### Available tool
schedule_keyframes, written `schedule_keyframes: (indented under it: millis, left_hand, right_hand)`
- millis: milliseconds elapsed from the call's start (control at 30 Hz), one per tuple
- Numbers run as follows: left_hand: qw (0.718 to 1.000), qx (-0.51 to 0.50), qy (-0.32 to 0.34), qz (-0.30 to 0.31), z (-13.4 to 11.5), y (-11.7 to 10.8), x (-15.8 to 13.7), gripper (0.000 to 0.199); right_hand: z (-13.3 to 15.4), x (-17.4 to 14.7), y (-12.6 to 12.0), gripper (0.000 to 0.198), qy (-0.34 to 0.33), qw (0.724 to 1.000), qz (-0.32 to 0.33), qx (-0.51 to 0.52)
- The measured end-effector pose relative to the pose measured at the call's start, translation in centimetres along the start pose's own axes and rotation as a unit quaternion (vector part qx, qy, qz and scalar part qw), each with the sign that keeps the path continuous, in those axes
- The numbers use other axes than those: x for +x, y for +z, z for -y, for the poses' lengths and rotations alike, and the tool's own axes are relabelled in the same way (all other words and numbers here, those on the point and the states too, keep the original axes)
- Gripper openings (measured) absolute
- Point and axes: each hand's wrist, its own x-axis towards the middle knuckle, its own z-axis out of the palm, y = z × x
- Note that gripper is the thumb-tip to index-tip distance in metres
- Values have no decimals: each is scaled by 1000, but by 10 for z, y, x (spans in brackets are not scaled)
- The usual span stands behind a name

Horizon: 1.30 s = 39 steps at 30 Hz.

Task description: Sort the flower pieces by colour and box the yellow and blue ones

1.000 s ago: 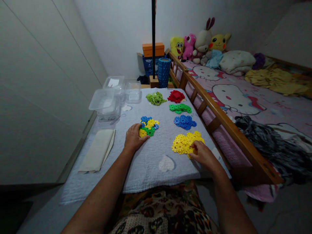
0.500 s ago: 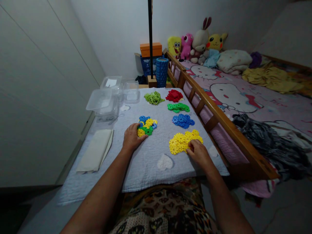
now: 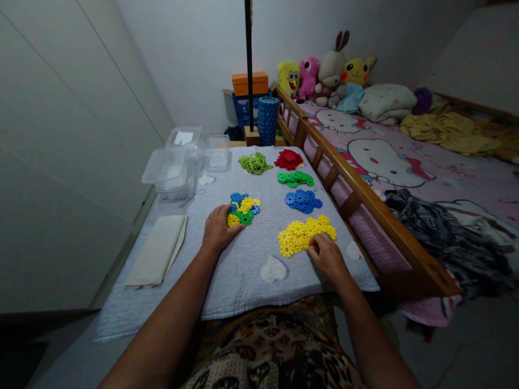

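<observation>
A small mixed pile of blue, yellow and green plastic snowflake discs (image 3: 245, 204) lies mid-table. My left hand (image 3: 219, 229) rests at its left edge, thumb and fingers apart, with some fingertips hidden behind the discs. To the right spreads a heap of yellow snowflake discs (image 3: 298, 236). My right hand (image 3: 327, 255) is at the near right edge of this heap, thumb and fingertips pinched together on a yellow disc. Sorted beyond it are blue discs (image 3: 303, 201), green discs (image 3: 295, 178), red pieces (image 3: 288, 159) and light green pieces (image 3: 254, 163).
Clear plastic containers (image 3: 175, 173) stand at the table's back left, near a folded beige cloth (image 3: 156, 251). A pale quilted cloth (image 3: 243, 281) covers the table. Along the right runs a wooden bed rail (image 3: 357, 202). A black pole (image 3: 250, 65) rises behind the table.
My right hand has shifted slightly left along the near edge of the yellow heap, and the heap's left side has spread a little. My left hand stays by the mixed pile.
</observation>
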Motion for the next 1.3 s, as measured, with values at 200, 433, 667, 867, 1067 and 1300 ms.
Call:
schedule_keyframes:
  millis: [200,433,667,867,1067,1300]
  left_hand:
    - [1000,-10,1,-3,2,2,0,67]
    - [1000,-13,-2,2,0,0,0,68]
    - [1000,-16,-4,5,1,-1,-1,69]
    - [1000,-23,-6,4,1,0,-1,69]
    - [1000,-24,-7,4,3,1,-3,72]
    - [999,-27,-14,8,4,2,-4,74]
  right_hand:
    - [-2,-1,-1,13,-14,1000,-11,21]
    - [-3,0,-10,9,-15,1000,-3,20]
    - [-5,-5,-11,8,-6,999,39,0]
    - [-6,-11,-4,9,0,1000,28,-10]
    - [-7,-11,-3,10,-4,1000,7,-4]
    - [7,-6,-13,9,-22,999,-12,30]
